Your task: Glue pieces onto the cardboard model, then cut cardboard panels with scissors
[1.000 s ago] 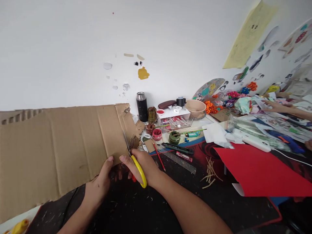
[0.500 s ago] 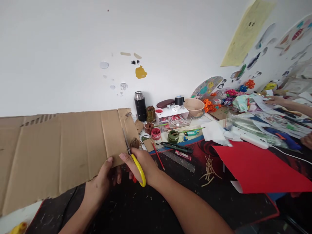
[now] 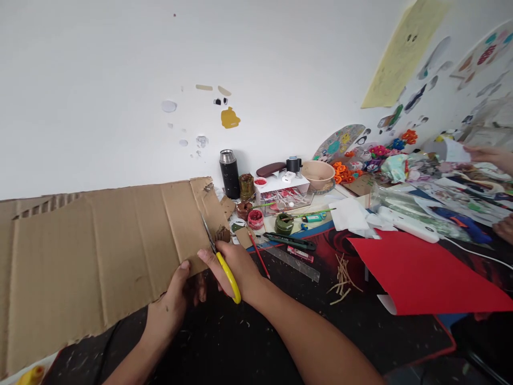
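Observation:
A wide sheet of creased brown cardboard [image 3: 120,251] spans the left side, held up over the dark desk mat. My left hand [image 3: 180,286] grips its lower edge near the right end, thumb on top and fingers beneath. Scissors [image 3: 227,275] with yellow handles are in my right hand [image 3: 236,270], their blades lying across the cardboard near its right end. A strip of cardboard with a torn, ragged corner stands to the right of the blades. The lower blade and some of my right fingers are hidden.
Behind the cardboard stand a black thermos [image 3: 230,176], paint jars [image 3: 255,219] and a clear box [image 3: 282,198]. A utility knife [image 3: 289,241], a ruler [image 3: 294,264] and red paper [image 3: 425,275] lie to the right. Another person's hand [image 3: 487,155] holds paper at the far right.
The scissors' blades look closer together than before. The cardboard's left part has tilted lower, and my left hand has shifted slightly right. The other person's hand has lifted a paper.

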`<state>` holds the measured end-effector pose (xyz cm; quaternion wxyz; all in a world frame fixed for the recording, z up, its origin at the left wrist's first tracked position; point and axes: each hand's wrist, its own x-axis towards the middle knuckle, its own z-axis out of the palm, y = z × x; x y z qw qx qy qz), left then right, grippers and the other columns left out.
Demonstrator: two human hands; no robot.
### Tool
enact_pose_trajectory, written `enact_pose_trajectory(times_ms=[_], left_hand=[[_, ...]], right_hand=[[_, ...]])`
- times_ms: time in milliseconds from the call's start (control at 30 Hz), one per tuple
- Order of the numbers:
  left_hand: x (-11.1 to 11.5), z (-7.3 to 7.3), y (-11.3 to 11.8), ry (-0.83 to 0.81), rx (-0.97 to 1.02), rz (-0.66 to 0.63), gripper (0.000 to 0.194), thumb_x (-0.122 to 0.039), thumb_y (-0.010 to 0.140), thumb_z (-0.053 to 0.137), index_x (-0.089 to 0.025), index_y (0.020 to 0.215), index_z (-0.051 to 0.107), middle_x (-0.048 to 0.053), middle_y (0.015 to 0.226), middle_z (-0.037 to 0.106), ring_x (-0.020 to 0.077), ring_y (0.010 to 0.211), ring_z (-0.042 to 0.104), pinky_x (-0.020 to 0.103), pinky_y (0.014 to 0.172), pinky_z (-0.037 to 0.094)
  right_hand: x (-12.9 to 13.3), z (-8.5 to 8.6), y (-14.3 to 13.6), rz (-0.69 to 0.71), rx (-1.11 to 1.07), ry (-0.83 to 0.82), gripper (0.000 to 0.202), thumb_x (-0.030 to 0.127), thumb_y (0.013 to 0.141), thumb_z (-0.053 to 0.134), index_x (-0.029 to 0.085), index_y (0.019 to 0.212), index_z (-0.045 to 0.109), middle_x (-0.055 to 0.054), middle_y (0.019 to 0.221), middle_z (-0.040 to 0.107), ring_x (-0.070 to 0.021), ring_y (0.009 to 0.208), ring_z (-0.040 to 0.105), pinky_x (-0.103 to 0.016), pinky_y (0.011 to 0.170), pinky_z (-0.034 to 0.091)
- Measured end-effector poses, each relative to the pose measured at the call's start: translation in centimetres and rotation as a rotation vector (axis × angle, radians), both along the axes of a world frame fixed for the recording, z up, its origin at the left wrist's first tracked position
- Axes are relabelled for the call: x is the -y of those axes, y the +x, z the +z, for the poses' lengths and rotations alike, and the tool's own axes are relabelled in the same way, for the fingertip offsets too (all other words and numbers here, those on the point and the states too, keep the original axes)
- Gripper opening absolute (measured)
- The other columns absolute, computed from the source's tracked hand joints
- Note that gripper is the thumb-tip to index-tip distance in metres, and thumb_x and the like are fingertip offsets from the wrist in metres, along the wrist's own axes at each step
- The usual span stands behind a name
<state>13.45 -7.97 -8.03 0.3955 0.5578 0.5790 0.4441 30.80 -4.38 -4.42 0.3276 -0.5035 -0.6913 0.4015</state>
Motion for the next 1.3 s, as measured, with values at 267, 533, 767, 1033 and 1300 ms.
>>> enact_pose_trajectory(times_ms=[267,533,767,1033,1300], left_hand=[[-0.8,-1.0,-0.4,-0.047,0.109,-0.057,0.063,-0.065,0.100,0.034,-0.024,0.063,0.063,0.006,0.051,0.063,0.0219,0.046,0.058,0.034,0.049,0.050],[-0.5,-0.1,0.4,-0.041,0.195,-0.091,0.061,-0.061,0.101,0.037,-0.022,0.063,0.065,0.007,0.056,0.067,0.0214,0.048,0.059,0.034,0.049,0.050],[-0.2,0.7,0.9,-0.022,0.159,-0.094,0.063,-0.063,0.101,0.038,-0.023,0.061,0.066,0.006,0.057,0.069,0.0205,0.049,0.059,0.034,0.053,0.051],[0.0,1.2,1.3,0.001,0.130,-0.024,0.063,-0.059,0.102,0.041,-0.023,0.056,0.066,0.005,0.054,0.067,0.0203,0.047,0.059,0.034,0.053,0.051],[0.0,1.3,1.5,0.025,0.181,-0.039,0.063,-0.058,0.102,0.041,-0.023,0.056,0.066,0.005,0.053,0.066,0.0212,0.047,0.058,0.034,0.051,0.051]], right_hand=[[0.0,0.2,-0.2,0.002,0.014,-0.053,0.052,0.068,0.103,0.061,0.022,0.078,0.057,0.003,0.058,0.056,-0.0154,0.060,0.059,-0.025,0.060,0.033],[0.0,-0.1,-0.5,-0.021,-0.028,-0.048,0.054,0.068,0.103,0.061,0.022,0.076,0.056,0.003,0.058,0.055,-0.0152,0.062,0.057,-0.025,0.061,0.034],[0.0,-0.3,-0.6,-0.031,-0.045,-0.052,0.054,0.068,0.103,0.061,0.021,0.076,0.058,0.002,0.062,0.057,-0.0152,0.062,0.057,-0.025,0.059,0.034],[0.1,-0.5,-0.6,-0.048,-0.037,-0.018,0.056,0.069,0.102,0.061,0.021,0.074,0.057,0.003,0.061,0.054,-0.0143,0.061,0.052,-0.026,0.059,0.032],[0.1,-0.4,-0.8,-0.059,-0.006,-0.004,0.056,0.068,0.104,0.059,0.021,0.074,0.057,0.001,0.065,0.057,-0.0146,0.063,0.052,-0.027,0.061,0.031]])
